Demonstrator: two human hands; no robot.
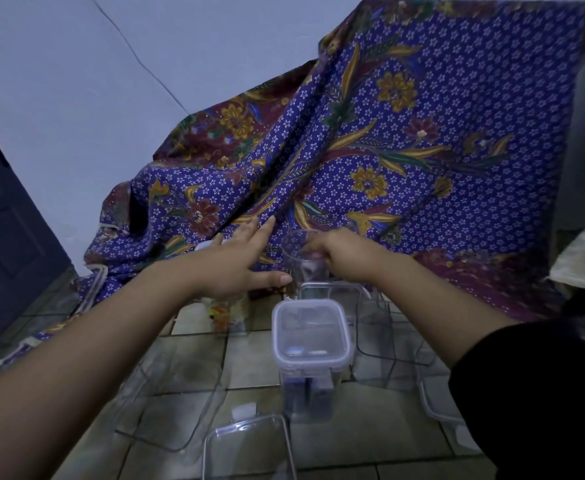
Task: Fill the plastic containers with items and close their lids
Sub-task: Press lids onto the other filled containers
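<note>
Head view:
Right hand (336, 256): fingers curled round rim of clear tall container (303, 261), far centre on floor, upright.
Left hand (246, 261): spread flat, empty, just left of it.
Lidded container (310, 336): near centre, lid on.
Batik cloth (405, 150): draped behind.

Lighting is dim with a cool blue cast. Wide-angle distortion bends the frame edges. The hands and clear containers show slight motion blur.
</note>
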